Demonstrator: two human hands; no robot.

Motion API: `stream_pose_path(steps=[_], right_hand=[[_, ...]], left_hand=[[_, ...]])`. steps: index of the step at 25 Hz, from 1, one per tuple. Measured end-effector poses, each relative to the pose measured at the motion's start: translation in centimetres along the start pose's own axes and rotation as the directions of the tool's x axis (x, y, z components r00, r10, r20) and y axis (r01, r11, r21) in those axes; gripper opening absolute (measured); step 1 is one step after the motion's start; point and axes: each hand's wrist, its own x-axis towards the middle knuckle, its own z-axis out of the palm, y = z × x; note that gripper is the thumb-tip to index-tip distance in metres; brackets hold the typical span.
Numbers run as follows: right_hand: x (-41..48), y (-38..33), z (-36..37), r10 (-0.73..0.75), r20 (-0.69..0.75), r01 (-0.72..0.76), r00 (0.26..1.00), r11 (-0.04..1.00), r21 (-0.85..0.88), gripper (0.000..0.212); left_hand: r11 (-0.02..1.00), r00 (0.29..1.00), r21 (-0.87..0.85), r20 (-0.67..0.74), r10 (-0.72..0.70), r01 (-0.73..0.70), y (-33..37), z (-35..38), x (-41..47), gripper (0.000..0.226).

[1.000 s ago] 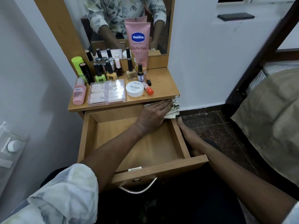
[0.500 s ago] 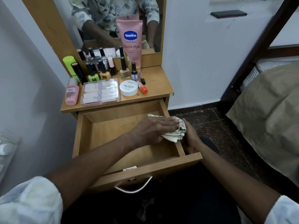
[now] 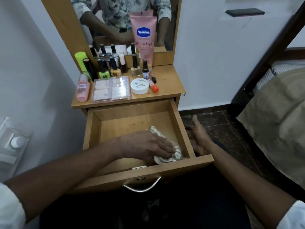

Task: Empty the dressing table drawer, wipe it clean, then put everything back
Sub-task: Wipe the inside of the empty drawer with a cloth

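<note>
The wooden drawer [image 3: 130, 119] is pulled out and holds only a pale cloth [image 3: 175, 156]. My left hand [image 3: 145, 146] presses that cloth against the drawer floor near the front right corner. My right hand [image 3: 198, 138] rests outside the drawer, against its right wall, fingers spread. On the tabletop [image 3: 166, 80] stand a pink Vaseline tube [image 3: 144, 38], several nail polish bottles [image 3: 113, 70], a clear nail box [image 3: 111, 89], a white nail polish jar [image 3: 139, 86], a pink bottle [image 3: 82, 88] and a small orange-capped tube [image 3: 153, 85].
A mirror [image 3: 115, 22] backs the table. A white wall with a switch plate [image 3: 14, 142] is at the left. A bed with a tan blanket [image 3: 277, 116] fills the right, above dark floor tiles [image 3: 227, 129]. A black phone [image 3: 244, 12] lies on a ledge.
My left hand has dragged the cloth from the drawer's back right corner toward its front right corner. My right hand stays beside the drawer's right wall.
</note>
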Motion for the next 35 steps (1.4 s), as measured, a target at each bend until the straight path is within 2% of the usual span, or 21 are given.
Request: stream_pose_path(steps=[1,3,4,5,6,7,8,10,12,13,15,18,19,20,24,27,29,30,32,33,35], right_hand=[[-0.5,-0.5,0.3,-0.033,-0.017,0.033,0.999,0.998,-0.051,0.083],[-1.5,-2.1,1.5,-0.196,-0.092,0.154,0.976,0.927,-0.342,0.069],[-2.0,-2.8,2.2,-0.342,-0.112,0.221,0.933,0.79,-0.572,0.057],[-2.4,-3.4,3.0,-0.512,-0.08,0.265,0.855,0.564,-0.782,0.046],[-3.0,-3.9,3.8,-0.635,0.038,0.313,0.771,0.326,-0.892,0.038],[-4.0,-4.2,4.8,-0.653,0.194,0.384,0.733,0.162,-0.909,0.034],[-5.0,-4.4,5.9,-0.569,0.34,0.482,0.749,0.115,-0.868,0.036],[-6.9,-4.3,7.9,-0.284,0.546,0.609,0.788,0.224,-0.761,0.05],[-7.0,-3.5,8.9,-0.143,0.645,0.659,0.75,0.228,-0.716,0.049],[-6.8,-3.1,9.0,-0.093,0.669,0.672,0.738,0.198,-0.714,0.039],[-6.9,-3.5,8.4,0.069,0.683,0.681,0.727,0.058,-0.73,0.017],[-7.4,-6.0,6.5,0.3,0.583,0.651,0.755,-0.232,-0.723,0.014],[-7.7,-6.5,6.6,0.327,0.552,0.637,0.767,-0.279,-0.719,0.017],[-8.0,-6.2,7.3,0.337,0.559,0.644,0.757,-0.248,-0.723,0.019],[-8.7,-2.9,10.9,0.31,0.742,0.78,0.595,-0.002,-0.625,0.035],[-7.8,-5.6,10.0,0.353,0.688,0.741,0.634,-0.024,-0.671,0.026],[-8.0,-5.6,10.5,0.232,0.75,0.776,0.619,-0.034,-0.63,0.027],[-8.4,-4.4,11.6,0.133,0.816,0.824,0.562,-0.004,-0.567,0.029],[-9.6,-1.1,14.5,-0.047,0.938,0.939,0.343,0.03,-0.342,0.03],[-9.6,0.5,16.0,-0.084,0.964,0.968,0.252,-0.001,-0.253,0.03],[-8.9,3.2,18.6,-0.114,0.979,0.98,0.167,-0.088,-0.178,0.034]], left_hand=[[0.998,0.998,0.006,0.029,-0.059,0.059,-0.2,-0.5,-1.1,0.036],[0.968,0.969,-0.06,-0.033,-0.247,0.244,-0.4,-1.9,-2.4,0.031],[0.931,0.93,-0.121,-0.093,-0.357,0.345,-0.6,-2.7,-2.6,0.027],[0.88,0.874,-0.178,-0.14,-0.466,0.441,-0.9,-3.4,-2.8,0.023],[0.818,0.807,-0.214,-0.16,-0.568,0.533,-1.1,-4.0,-2.9,0.021],[0.745,0.733,-0.255,-0.158,-0.661,0.617,-1.3,-4.3,-2.9,0.018],[0.666,0.664,-0.328,-0.137,-0.735,0.67,-1.1,-4.4,-3.1,0.016],[0.484,0.562,-0.546,-0.029,-0.827,0.684,-0.4,-4.1,-3.4,0.026],[0.248,0.53,-0.755,0.153,-0.834,0.607,0.5,-4.5,-4.1,0.047],[0.13,0.54,-0.807,0.256,-0.802,0.576,0.8,-5.0,-4.8,0.05],[0.03,0.542,-0.788,0.395,-0.741,0.615,1.1,-6.0,-7.1,0.042],[0.008,0.368,-0.701,0.364,-0.856,0.713,1.0,-5.7,-10.8,0.021],[-0.011,0.312,-0.706,0.327,-0.892,0.708,0.9,-5.2,-11.6,0.016],[-0.027,0.28,-0.725,0.3,-0.912,0.688,0.9,-4.8,-12.1,0.014],[-0.081,0.205,-0.808,0.243,-0.948,0.584,0.8,-3.8,-12.3,0.013],[-0.081,0.172,-0.847,0.198,-0.965,0.525,0.8,-3.5,-11.9,0.014],[-0.112,0.147,-0.878,0.201,-0.968,0.465,0.9,-3.7,-12.0,0.018],[-0.142,0.147,-0.89,0.225,-0.963,0.433,1.0,-4.1,-12.3,0.021],[-0.202,0.196,-0.899,0.294,-0.935,0.388,1.3,-5.2,-13.3,0.026],[-0.23,0.227,-0.899,0.329,-0.917,0.371,1.5,-5.8,-13.9,0.027],[-0.276,0.29,-0.902,0.376,-0.88,0.331,1.8,-6.5,-15.0,0.029]])
